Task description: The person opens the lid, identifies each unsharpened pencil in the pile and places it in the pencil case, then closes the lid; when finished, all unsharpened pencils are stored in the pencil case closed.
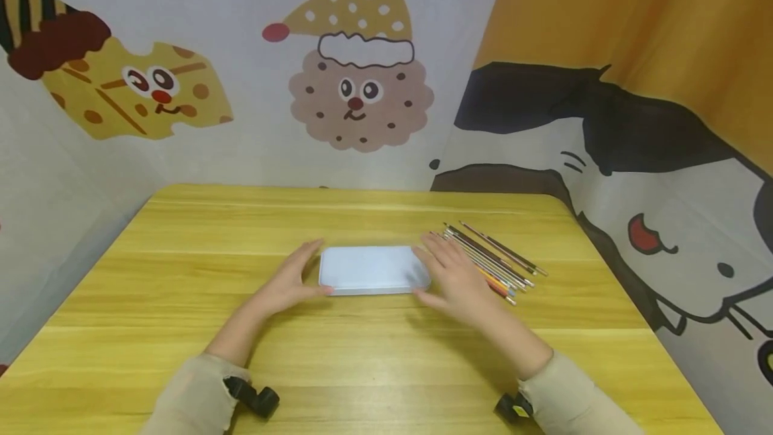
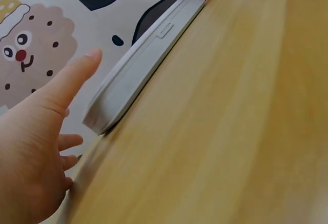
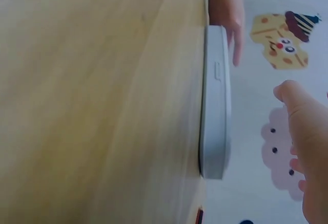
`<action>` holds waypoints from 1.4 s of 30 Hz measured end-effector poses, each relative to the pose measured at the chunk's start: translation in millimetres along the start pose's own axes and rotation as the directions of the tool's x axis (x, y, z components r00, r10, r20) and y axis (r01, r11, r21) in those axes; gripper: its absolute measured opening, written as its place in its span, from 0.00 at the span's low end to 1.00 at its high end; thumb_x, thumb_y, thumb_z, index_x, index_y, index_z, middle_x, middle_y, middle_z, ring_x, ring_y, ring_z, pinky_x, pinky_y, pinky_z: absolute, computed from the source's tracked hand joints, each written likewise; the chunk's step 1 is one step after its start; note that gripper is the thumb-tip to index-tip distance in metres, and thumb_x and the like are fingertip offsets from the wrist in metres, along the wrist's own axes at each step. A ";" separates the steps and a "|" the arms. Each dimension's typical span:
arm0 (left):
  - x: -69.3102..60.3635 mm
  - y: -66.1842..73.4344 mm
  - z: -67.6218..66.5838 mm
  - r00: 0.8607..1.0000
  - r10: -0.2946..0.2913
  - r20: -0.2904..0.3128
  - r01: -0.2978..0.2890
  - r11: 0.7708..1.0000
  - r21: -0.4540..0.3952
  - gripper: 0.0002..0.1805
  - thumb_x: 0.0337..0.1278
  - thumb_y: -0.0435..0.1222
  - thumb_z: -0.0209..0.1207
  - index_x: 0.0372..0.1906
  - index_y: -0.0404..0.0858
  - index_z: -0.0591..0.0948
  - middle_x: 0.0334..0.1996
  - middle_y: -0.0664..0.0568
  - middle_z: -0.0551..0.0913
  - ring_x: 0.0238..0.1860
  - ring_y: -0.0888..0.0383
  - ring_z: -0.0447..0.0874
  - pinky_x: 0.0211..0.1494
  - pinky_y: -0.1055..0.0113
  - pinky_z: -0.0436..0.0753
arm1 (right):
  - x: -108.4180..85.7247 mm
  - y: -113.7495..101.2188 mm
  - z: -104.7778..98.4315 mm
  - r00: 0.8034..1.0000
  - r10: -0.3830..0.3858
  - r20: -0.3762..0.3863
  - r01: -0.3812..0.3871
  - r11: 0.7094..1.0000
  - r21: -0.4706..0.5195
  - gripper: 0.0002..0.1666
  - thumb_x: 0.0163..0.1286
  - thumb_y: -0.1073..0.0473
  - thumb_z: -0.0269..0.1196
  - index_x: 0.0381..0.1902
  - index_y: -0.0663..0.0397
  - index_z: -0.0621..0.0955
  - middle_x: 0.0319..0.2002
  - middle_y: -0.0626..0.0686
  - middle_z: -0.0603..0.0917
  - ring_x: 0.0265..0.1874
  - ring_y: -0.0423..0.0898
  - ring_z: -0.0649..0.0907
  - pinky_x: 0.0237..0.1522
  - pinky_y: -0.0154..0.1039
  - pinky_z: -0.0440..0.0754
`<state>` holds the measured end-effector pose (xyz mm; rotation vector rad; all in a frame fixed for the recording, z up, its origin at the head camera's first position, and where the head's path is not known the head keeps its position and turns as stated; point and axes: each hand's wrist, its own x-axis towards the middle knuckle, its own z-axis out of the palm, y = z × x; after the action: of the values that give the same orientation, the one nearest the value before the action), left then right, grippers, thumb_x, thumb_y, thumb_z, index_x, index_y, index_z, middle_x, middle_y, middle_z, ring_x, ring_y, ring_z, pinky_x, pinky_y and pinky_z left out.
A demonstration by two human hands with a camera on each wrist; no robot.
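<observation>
A flat pale grey-blue case [image 1: 371,270] lies closed on the wooden table, its long side toward me. A small latch [image 2: 164,31] shows on its front edge in the left wrist view. My left hand [image 1: 292,282] is at the case's left end, thumb and fingers spread apart. In the left wrist view a gap shows between thumb and case. At the right end hovers my right hand [image 1: 454,280], its spread fingers partly over the corner. From the right wrist, the thumb [image 3: 294,98] stands off the case [image 3: 215,106]. Neither hand grips anything.
Several pencils [image 1: 492,257] lie in a loose slanted bundle right of the case, partly behind my right hand. The wooden table [image 1: 374,361] ends at a cloth backdrop [image 1: 253,153] with cartoon prints. Small black devices [image 1: 252,397] sit at both sleeve cuffs.
</observation>
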<state>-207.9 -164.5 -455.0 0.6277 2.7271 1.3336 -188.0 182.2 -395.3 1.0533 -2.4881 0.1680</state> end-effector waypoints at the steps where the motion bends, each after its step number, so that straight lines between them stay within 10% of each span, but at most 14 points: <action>1: 1.2 0.2 0.9 1.000 0.002 0.004 -0.002 1.000 0.000 0.59 0.41 0.57 0.71 0.75 0.38 0.53 0.73 0.39 0.51 0.72 0.38 0.42 0.68 0.37 0.47 | 2.0 -1.2 1.7 1.000 -0.011 0.004 0.011 1.000 -0.002 0.43 0.59 0.40 0.65 0.66 0.59 0.70 0.68 0.62 0.66 0.68 0.58 0.63 0.70 0.53 0.52; 42: 12.3 -0.5 12.5 1.000 -0.021 0.021 0.018 0.993 0.115 0.64 0.33 0.56 0.75 0.74 0.34 0.54 0.70 0.39 0.61 0.69 0.30 0.47 0.66 0.33 0.51 | 44.6 -46.1 50.0 0.923 -0.094 0.374 0.191 0.954 -0.232 0.38 0.70 0.47 0.55 0.71 0.63 0.62 0.68 0.66 0.63 0.65 0.61 0.66 0.61 0.52 0.69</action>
<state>-216.7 -150.9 -461.6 0.6178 2.8010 1.1650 -199.9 106.9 -423.6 1.2331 -2.6336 -0.4305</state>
